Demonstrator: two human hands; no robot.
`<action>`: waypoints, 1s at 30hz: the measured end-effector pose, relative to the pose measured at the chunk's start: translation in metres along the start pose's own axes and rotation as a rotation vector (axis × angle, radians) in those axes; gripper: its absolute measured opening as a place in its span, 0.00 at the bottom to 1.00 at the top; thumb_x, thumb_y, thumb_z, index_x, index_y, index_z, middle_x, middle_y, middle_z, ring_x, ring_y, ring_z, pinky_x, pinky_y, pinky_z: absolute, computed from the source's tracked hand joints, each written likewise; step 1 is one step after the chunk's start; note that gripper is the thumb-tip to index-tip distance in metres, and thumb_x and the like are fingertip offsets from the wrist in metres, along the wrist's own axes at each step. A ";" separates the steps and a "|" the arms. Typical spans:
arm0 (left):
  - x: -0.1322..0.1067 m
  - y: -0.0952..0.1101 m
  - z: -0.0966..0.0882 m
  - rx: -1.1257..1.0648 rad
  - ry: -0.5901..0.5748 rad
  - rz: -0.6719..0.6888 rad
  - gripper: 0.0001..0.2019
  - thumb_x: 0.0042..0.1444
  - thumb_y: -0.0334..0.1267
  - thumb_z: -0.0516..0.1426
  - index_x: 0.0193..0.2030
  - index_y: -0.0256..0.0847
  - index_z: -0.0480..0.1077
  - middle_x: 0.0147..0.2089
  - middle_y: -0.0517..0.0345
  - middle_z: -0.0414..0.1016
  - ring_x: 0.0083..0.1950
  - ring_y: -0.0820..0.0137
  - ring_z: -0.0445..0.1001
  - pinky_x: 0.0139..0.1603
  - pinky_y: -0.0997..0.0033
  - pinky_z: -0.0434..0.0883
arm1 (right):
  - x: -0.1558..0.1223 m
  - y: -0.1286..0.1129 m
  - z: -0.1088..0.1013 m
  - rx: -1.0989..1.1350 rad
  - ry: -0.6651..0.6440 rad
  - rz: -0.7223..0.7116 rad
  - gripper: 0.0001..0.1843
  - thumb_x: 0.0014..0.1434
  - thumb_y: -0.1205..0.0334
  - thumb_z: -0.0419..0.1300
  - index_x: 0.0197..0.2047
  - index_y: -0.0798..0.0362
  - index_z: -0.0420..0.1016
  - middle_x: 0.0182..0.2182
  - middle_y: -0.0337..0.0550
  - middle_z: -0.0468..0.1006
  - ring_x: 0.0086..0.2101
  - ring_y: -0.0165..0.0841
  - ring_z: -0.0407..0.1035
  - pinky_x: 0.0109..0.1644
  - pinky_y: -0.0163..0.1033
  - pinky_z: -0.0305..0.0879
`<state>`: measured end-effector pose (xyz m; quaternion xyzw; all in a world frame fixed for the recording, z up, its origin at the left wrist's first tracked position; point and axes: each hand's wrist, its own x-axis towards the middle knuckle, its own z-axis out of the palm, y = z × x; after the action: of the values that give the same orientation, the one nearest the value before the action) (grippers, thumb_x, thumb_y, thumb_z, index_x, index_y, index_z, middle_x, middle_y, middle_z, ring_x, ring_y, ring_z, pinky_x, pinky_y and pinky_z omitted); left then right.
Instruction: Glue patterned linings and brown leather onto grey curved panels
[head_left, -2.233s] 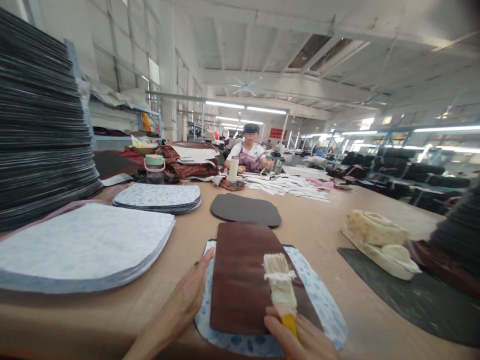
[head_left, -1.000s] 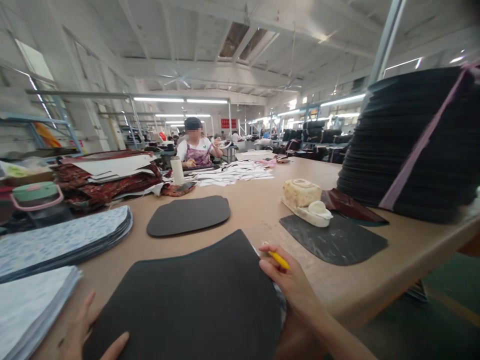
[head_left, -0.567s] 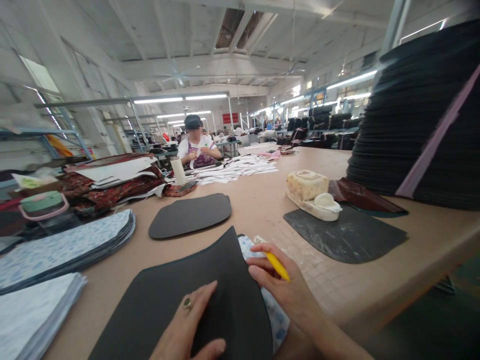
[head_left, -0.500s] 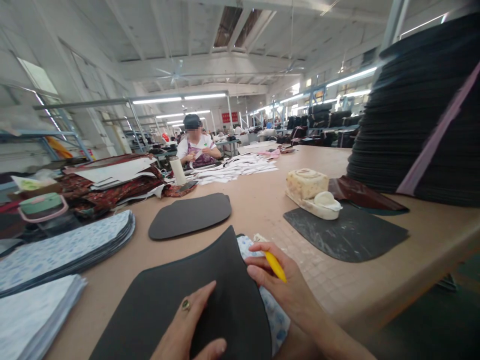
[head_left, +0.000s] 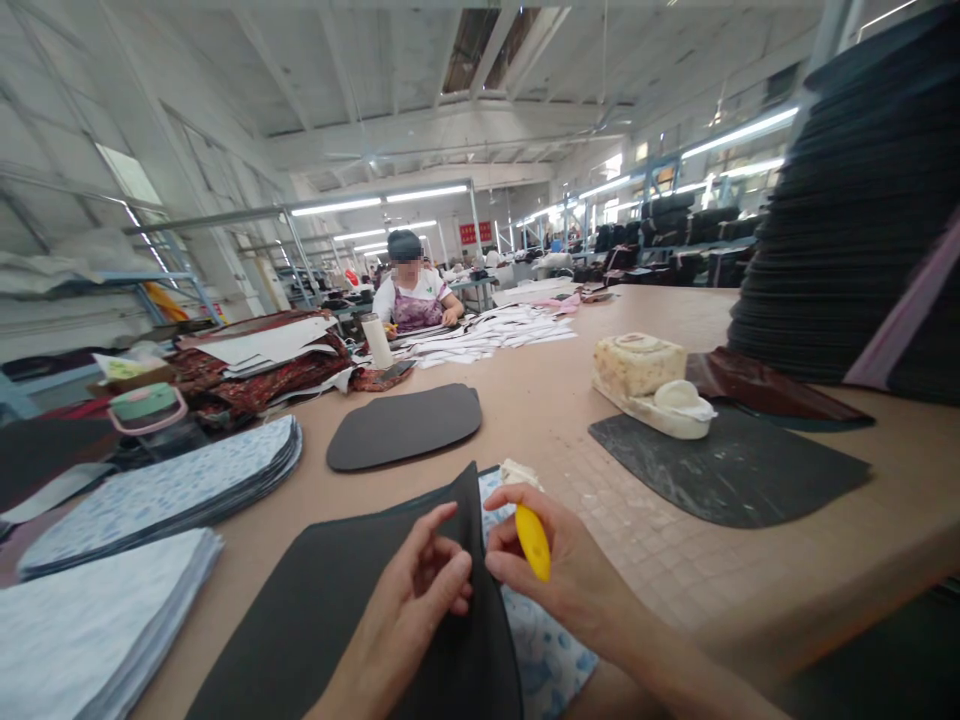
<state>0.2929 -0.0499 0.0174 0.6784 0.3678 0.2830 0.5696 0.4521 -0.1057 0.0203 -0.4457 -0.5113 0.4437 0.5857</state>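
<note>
A dark grey, round-cornered sheet [head_left: 322,600] lies in front of me, its right edge raised and bent up. Beneath that edge shows fabric with a blue and white print [head_left: 544,640]. My left hand [head_left: 420,590] is over the sheet beside the raised edge, index finger extended, other fingers loosely bent, nothing visible in it. My right hand [head_left: 570,560] grips a yellow-handled tool [head_left: 532,542], with its thumb and fingertips close against the sheet's right edge. A whitish, paste-like clump [head_left: 519,472] shows just beyond these fingers; whether it is the tool's tip, I cannot tell.
Another dark sheet [head_left: 405,428] lies farther back. On the right, a crusted, cream-coloured container [head_left: 637,375] stands on a smeared dark panel [head_left: 735,475], near a tall black stack [head_left: 832,220]. Printed fabric stacks [head_left: 180,480] lie left. A co-worker [head_left: 412,290] sits across the table.
My left hand has lifted from lying flat on the sheet to bent fingers near its right edge, which stands up more steeply. The yellow handle has turned more upright. The view has shifted left.
</note>
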 end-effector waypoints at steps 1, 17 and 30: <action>0.003 0.002 0.002 -0.012 0.003 0.001 0.32 0.51 0.51 0.56 0.57 0.34 0.54 0.32 0.59 0.66 0.31 0.70 0.68 0.31 0.71 0.68 | -0.001 -0.001 0.000 0.000 -0.015 0.000 0.17 0.45 0.68 0.58 0.40 0.52 0.63 0.22 0.31 0.65 0.23 0.27 0.57 0.26 0.33 0.52; 0.026 -0.007 0.005 0.040 -0.127 -0.009 0.32 0.49 0.41 0.55 0.59 0.33 0.50 0.26 0.65 0.64 0.21 0.76 0.64 0.20 0.77 0.63 | -0.004 0.019 0.001 -0.278 -0.037 -0.080 0.05 0.52 0.68 0.55 0.35 0.51 0.65 0.25 0.34 0.68 0.24 0.27 0.62 0.27 0.31 0.56; 0.027 -0.025 0.014 0.099 -0.156 -0.024 0.29 0.47 0.37 0.54 0.57 0.36 0.52 0.27 0.67 0.61 0.22 0.76 0.63 0.21 0.77 0.62 | -0.018 0.010 -0.024 -0.195 0.199 -0.041 0.15 0.60 0.51 0.51 0.43 0.51 0.67 0.22 0.36 0.72 0.23 0.29 0.68 0.27 0.33 0.62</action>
<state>0.3152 -0.0341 -0.0103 0.7213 0.3441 0.2039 0.5655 0.4743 -0.1226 0.0045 -0.5318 -0.5005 0.3333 0.5963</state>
